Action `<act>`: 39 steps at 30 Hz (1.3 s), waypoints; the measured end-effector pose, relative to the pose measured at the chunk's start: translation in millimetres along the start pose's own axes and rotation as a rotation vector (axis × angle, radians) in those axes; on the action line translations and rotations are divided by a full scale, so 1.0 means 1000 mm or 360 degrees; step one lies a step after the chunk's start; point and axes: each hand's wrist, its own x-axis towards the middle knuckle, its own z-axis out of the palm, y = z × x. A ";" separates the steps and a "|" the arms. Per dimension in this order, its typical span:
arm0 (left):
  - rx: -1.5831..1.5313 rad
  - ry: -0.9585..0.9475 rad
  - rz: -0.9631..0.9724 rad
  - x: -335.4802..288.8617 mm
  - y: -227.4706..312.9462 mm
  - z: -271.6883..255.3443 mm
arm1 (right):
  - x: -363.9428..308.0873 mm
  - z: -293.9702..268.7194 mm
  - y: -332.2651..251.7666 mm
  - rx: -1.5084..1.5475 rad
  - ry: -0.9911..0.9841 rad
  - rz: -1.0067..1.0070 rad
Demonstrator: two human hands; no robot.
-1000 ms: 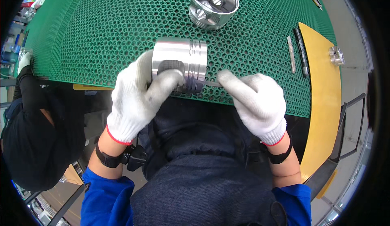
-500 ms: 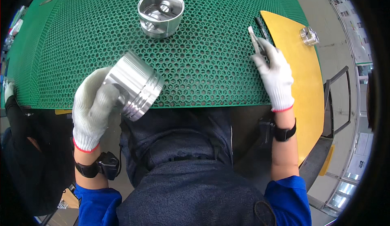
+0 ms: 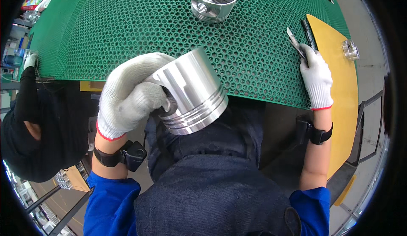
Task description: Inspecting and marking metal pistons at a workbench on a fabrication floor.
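Observation:
My left hand, in a white knit glove, grips a shiny metal piston above the near edge of the green mat. It is tilted, ring grooves toward me, and the thumb is at the pin bore. My right hand, gloved too, rests near the mat's right side, its fingers closed round the handle of a scalpel whose blade points up and to the left. A second piston stands with its hollow side up at the far middle of the mat.
The green honeycomb mat covers the table. To the right are a black marker, a yellow board and a small metal part. Another person's gloved hand and dark sleeve show at the left, near assorted goods.
The view has shifted, moving the table things right and up in the picture. My left hand has brought the piston closer and turned it. The right hand keeps the scalpel.

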 end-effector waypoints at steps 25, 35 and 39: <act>0.0174 -0.0118 0.0023 0.004 -0.005 0.004 | -0.062 -0.063 -0.081 0.1080 0.0142 -0.0577; 0.0668 -0.0277 -0.0253 0.032 0.032 0.032 | -0.061 -0.087 -0.090 0.1163 0.0312 -0.0758; 0.0895 -0.0334 -0.0134 0.040 0.037 0.033 | -0.053 -0.095 -0.086 0.0944 0.0277 -0.0857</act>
